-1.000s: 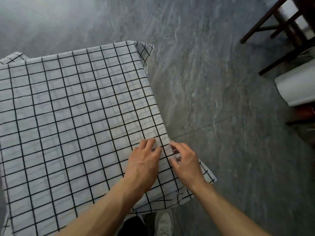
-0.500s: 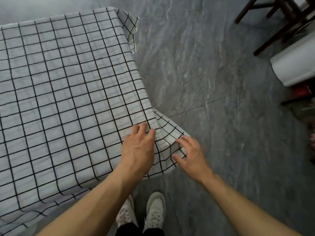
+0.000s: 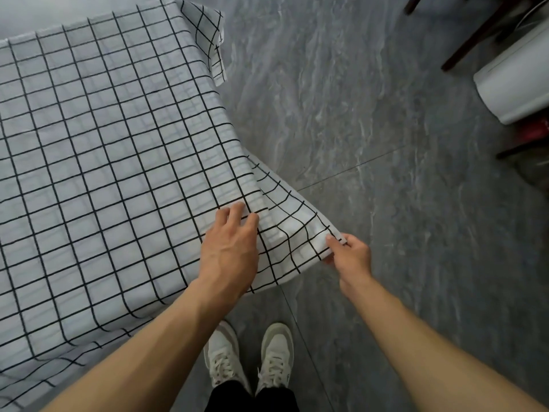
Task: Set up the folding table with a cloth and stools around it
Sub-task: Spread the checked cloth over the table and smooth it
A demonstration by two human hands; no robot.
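A checked cloth (image 3: 98,162) covers the counter, its edges hanging over the sides. The left hand (image 3: 230,251) lies flat on the cloth at the near right corner, fingers straight. The right hand (image 3: 352,255) pinches the hanging corner, holding it out above the floor (image 3: 386,203).

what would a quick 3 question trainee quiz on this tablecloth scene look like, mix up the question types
1. True or false: the right hand pinches the near corner of the checked cloth.
2. Multiple choice: the left hand is A) lifting a stool, B) resting on the cloth near the table's corner, C) hanging idle.
3. Fill in: the white roll lies at the ____ edge of the view.

Key: 1 true; 2 B; 3 right.
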